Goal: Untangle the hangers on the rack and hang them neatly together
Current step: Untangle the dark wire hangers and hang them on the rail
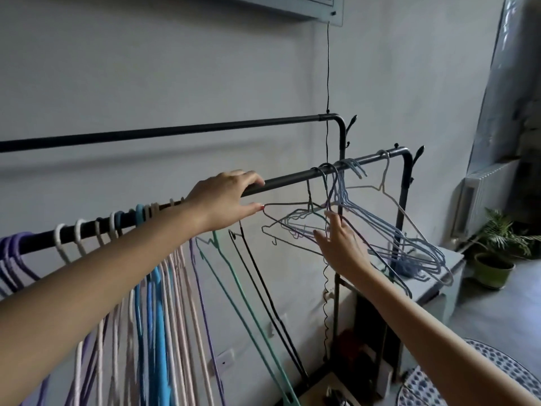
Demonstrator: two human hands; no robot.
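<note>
A black clothes rack has a front rail (292, 177) and a higher back rail (175, 130). Several purple, white, pink and blue hangers (158, 288) hang close together on the left of the front rail. A teal hanger (234, 273) and a black hanger (263, 273) hang just below my left hand (225, 197). Its fingers lie over the rail and its thumb touches the corner of a tangle of wire hangers (295, 221). My right hand (339, 244) is open, fingers spread against that tangle. Blue hangers (409, 247) and a white hanger (383, 177) hang further right.
A black cord (327, 68) runs down the wall behind the rack. A grey cabinet (450, 259) stands behind the rack's right end, with a potted plant (494, 253) on the floor beyond it. A blue-patterned round object (433, 385) lies at the lower right.
</note>
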